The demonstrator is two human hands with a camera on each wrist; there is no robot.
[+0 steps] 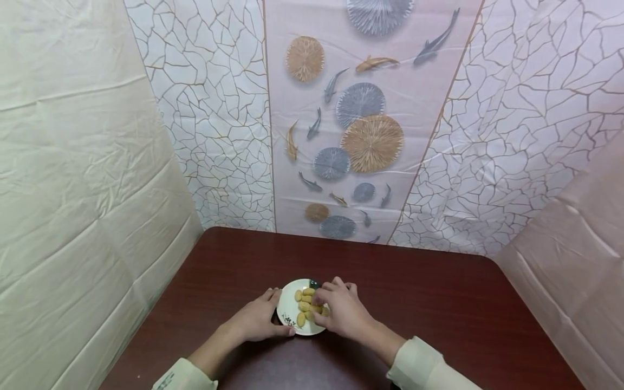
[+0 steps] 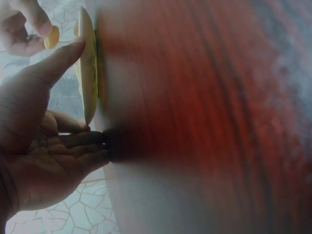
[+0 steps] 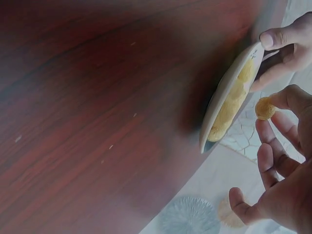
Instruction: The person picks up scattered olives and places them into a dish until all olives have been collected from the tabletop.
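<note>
A white round plate [image 1: 287, 306] with a dark leaf print and a green patch on its rim lies on the table, bearing several small yellow oval pieces [image 1: 301, 319]. At its left side, my left hand [image 1: 260, 318] holds the rim, thumb on the near edge and fingers spread round the far left edge. Above the plate's right part, my right hand [image 1: 343, 310] pinches one yellow oval piece [image 3: 265, 108] between thumb and fingertips. In the right wrist view this piece is lifted off the others, and the remaining fingers are loosely bent. My right hand hides part of the plate in the head view.
The dark red-brown wooden table [image 1: 419, 292] has a glossy top with rounded far corners. Patterned cloth [image 1: 336, 162] with fish and round motifs hangs behind it. Plain pale cloth [image 1: 73, 216] stands along the left, with more cloth [image 1: 575, 244] along the right.
</note>
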